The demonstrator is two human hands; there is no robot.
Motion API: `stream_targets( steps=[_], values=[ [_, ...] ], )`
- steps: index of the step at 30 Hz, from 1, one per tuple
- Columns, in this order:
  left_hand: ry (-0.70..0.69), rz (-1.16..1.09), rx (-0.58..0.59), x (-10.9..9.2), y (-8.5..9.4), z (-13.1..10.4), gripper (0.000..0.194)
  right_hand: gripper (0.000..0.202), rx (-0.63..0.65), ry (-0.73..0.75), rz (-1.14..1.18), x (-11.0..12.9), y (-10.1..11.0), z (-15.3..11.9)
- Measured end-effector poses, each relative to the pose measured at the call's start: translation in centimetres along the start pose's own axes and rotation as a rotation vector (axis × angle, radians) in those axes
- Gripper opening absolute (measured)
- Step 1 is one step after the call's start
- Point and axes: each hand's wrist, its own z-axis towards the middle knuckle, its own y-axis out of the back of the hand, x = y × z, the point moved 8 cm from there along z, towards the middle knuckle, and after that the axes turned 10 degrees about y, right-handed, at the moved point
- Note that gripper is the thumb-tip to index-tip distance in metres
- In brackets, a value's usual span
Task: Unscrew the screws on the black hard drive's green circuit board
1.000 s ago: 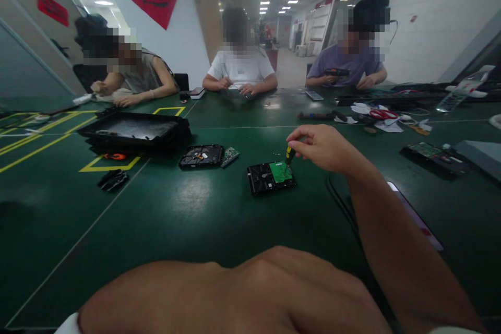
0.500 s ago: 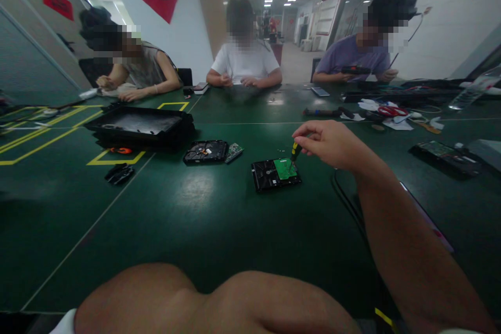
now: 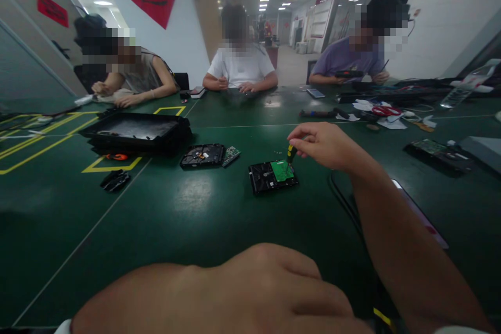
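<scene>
Pinched in my right hand (image 3: 319, 142) is a small yellow and black screwdriver (image 3: 290, 154), its tip down on the green circuit board (image 3: 281, 170) of a black hard drive (image 3: 260, 180). That drive lies flat on the dark green table (image 3: 219, 229). Tiny bits (image 3: 277, 153) lie just behind it. My left hand (image 3: 282, 292) is large and close at the bottom of the view, back side up, with its fingers curled in; whatever they hold, if anything, is hidden.
Left of the drive lie another hard drive (image 3: 202, 155), a loose circuit board (image 3: 231, 155), black trays (image 3: 136, 133) and black gloves (image 3: 115, 180). At the right are a phone (image 3: 420, 214), a cable and a third drive (image 3: 437, 155). Several people sit across the table.
My left hand has come further into view at the bottom, its knuckles and fingers now showing. My right hand keeps its grip, with the screwdriver still on the board. The view has shifted slightly.
</scene>
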Motion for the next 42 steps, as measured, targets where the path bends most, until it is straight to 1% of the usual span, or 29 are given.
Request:
stream_targets(
  steps=[2,3,4,5,6,8,9,11,13,15,16,18,21,23,28,31,35,42],
  values=[
    [0.026,0.079,-0.048,0.3,0.6,0.7,0.018,0.015,-0.002,0.007,-0.012,0.2,0.0,-0.1],
    [0.073,0.126,-0.063,1.2,0.8,1.2,0.023,0.015,0.0,0.007,-0.017,0.2,0.0,-0.1],
    [0.147,0.18,-0.09,2.7,1.1,1.7,0.03,0.015,0.0,0.004,-0.019,0.3,0.0,-0.2],
    [0.238,0.254,-0.068,4.7,0.9,2.2,0.036,0.015,-0.001,0.001,-0.017,0.3,0.0,-0.2],
    [0.361,0.342,-0.063,7.3,0.9,2.5,0.042,0.015,-0.006,-0.003,-0.014,0.4,0.1,-0.2],
    [0.552,0.473,-0.071,12.6,0.9,2.7,0.044,0.015,-0.01,-0.015,-0.004,0.5,0.2,-0.3],
    [0.614,0.501,-0.076,15.0,0.7,2.6,0.046,0.014,-0.006,-0.022,0.002,0.5,0.2,-0.3],
    [0.716,0.515,-0.112,19.3,0.0,2.3,0.055,0.012,0.006,-0.036,0.012,0.4,0.1,-0.3],
    [0.773,0.484,-0.185,22.4,-1.1,1.8,0.072,0.01,0.006,-0.041,0.02,0.2,0.0,-0.2],
    [0.795,0.44,-0.237,24.5,-2.5,1.2,0.093,0.011,-0.003,-0.027,0.028,-0.1,-0.1,-0.1],
    [0.798,0.423,-0.251,25.2,-3.3,1.0,0.1,0.012,0.0,-0.016,0.032,-0.2,-0.2,-0.1],
    [0.782,0.399,-0.28,26.1,-4.5,0.6,0.104,0.015,0.008,0.004,0.041,-0.3,-0.4,0.0],
    [0.724,0.36,-0.336,26.8,-5.3,0.3,0.089,0.015,0.013,0.022,0.031,-0.2,-0.5,0.0],
    [0.685,0.342,-0.364,26.9,-5.4,0.2,0.085,0.014,0.023,0.021,0.038,0.0,-0.5,0.0],
    [0.639,0.343,-0.371,26.9,-5.4,0.2,0.078,0.021,0.102,-0.028,0.187,0.0,-1.4,-0.1],
    [0.637,0.338,-0.375,26.9,-5.4,0.2,0.077,0.02,0.086,-0.011,0.149,-0.2,-1.3,0.1],
    [0.633,0.334,-0.377,26.7,-5.4,0.2,0.077,0.025,0.083,0.032,0.088,-0.2,-1.0,0.3],
    [0.625,0.329,-0.382,26.5,-5.2,0.2,0.077,0.021,0.06,-0.013,0.18,0.0,-0.7,-0.1]
  ],
)
